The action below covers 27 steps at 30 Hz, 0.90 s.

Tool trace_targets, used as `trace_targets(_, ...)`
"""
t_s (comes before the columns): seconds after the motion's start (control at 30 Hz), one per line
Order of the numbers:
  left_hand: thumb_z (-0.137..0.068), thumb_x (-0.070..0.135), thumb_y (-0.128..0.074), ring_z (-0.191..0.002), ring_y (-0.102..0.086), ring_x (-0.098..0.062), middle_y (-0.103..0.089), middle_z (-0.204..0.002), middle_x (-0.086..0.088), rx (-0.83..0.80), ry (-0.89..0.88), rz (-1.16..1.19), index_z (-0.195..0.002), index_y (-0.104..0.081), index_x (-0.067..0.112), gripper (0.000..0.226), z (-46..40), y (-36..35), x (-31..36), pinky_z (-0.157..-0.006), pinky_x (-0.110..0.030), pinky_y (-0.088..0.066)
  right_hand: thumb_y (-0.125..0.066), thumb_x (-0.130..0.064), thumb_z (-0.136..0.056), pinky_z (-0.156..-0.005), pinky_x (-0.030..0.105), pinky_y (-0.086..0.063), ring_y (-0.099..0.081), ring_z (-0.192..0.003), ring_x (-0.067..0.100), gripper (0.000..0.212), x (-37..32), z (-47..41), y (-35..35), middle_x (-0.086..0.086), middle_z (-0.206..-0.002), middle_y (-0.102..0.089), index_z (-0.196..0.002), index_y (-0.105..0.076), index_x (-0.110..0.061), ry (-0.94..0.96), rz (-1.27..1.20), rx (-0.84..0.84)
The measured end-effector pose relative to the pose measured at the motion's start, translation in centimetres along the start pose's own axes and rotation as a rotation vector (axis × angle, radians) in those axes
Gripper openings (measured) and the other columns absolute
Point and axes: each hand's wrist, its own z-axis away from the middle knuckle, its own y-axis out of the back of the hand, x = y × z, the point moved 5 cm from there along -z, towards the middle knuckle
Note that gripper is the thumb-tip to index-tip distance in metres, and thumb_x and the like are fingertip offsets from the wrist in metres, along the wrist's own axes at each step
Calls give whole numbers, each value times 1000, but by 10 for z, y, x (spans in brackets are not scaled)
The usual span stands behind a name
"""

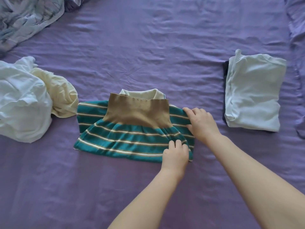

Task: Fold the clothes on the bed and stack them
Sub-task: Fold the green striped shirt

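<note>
We're mid-fold on the striped sweater (132, 133), green with cream and tan stripes, lying at the centre of the purple bed (148, 47). Its brown hem band (138, 111) is already doubled up toward 12 o'clock, with the cream collar (140, 93) peeking out behind it.

Left hand (175, 155) sits on the sweater's near edge at about 5 o'clock, fingers curled and bunching the knit, so that grip is grasping fabric. Right hand (202, 123) is on the sweater's 3 o'clock edge, fingers curled over the side; it looks like it pinches the edge too, though the underside of the fingers is hidden.

Folded stack (252, 95) at 3 o'clock, well apart from the sweater: a pale white-blue garment on top, something dark under it. Unfolded pile (24, 100) of white clothes at 9 o'clock, with a cream garment (62, 95) just beside the sweater's left side. Rumpled printed bedding (24, 19) at 10–11 o'clock.

Judgement: roughly halfway through. Next move likely calls for lifting the right side and folding it across toward 9 o'clock, keeping the hem band from slipping, then carrying the bundle onto the stack.
</note>
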Motion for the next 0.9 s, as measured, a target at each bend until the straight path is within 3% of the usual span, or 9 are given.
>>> trace_targets(0.07,-17,25,-85,-48,-51,-11,-53,-54,8,60,-24,-13,-51,-57,24,44,3,9,-6,-37,-18,-22,-56,-23,-87,-80,39,-40,-50,-102,31,54,-4,3,6,7,-116,-54,-137,-35,-24,11,-39,15)
trace_targets(0.2,-35,26,-86,-53,-55,-11,-56,-57,8,166,-42,146,-57,-62,24,33,14,22,-26,-38,-19,-34,-50,-25,-92,-74,37,-47,-55,-101,28,46,-18,7,19,2,-122,-51,-135,-40,-32,-3,-242,-13)
trace_targets(0.27,-59,21,-80,-73,-61,-15,-63,-79,5,199,48,322,-92,-68,23,35,22,22,-48,-54,-23,-47,-53,-29,-90,-71,34,-47,-58,-92,25,37,-28,7,26,-3,-125,-46,-127,-49,-35,-15,-326,-26)
trace_targets(0.33,-81,12,-59,-105,-57,-22,-58,-117,-1,82,93,523,-135,-44,23,58,25,12,-67,-83,-33,-48,-57,-32,-87,-72,33,-47,-57,-86,21,20,-42,3,33,-4,-119,-44,-107,-61,-32,-29,-446,-26)
trace_targets(0.4,-83,7,-52,-116,-51,-25,-47,-134,-2,44,111,643,-147,-23,26,72,34,11,-89,-93,-37,-44,-63,-31,-85,-81,30,-46,-57,-94,16,9,-58,-4,40,-4,-110,-44,-91,-67,-26,-46,-624,-38)
trace_targets(0.5,-83,8,-50,-110,-54,-27,-45,-132,-1,106,125,648,-149,-10,35,82,49,17,-129,-85,-38,-46,-67,-33,-82,-85,22,-39,-52,-103,10,8,-90,-18,50,-5,-109,-46,-85,-67,-25,-62,-815,-66)
trace_targets(0.6,-85,9,-47,-100,-57,-27,-47,-126,-1,179,149,632,-147,-3,42,83,65,20,-179,-79,-39,-47,-66,-35,-83,-75,31,-52,-51,-107,11,15,-134,-37,57,-6,-115,-48,-85,-66,-21,-33,-871,-114)
trace_targets(0.7,-86,4,-44,-114,-54,-18,-41,-142,5,260,236,713,-147,1,41,84,80,21,-237,-81,-31,-47,-64,-39,-83,-85,39,-52,-52,-103,14,20,-189,-63,62,-4,-112,-51,-90,-67,-21,26,-852,-147)
trace_targets(0.9,-83,-2,-42,-103,-54,-13,-55,-123,1,203,498,1054,-147,-18,35,78,87,0,-328,-86,-28,-44,-60,-20,-81,-89,22,-34,-48,-105,19,40,-287,-107,43,3,-113,-46,-120,-56,-12,100,-646,-171)
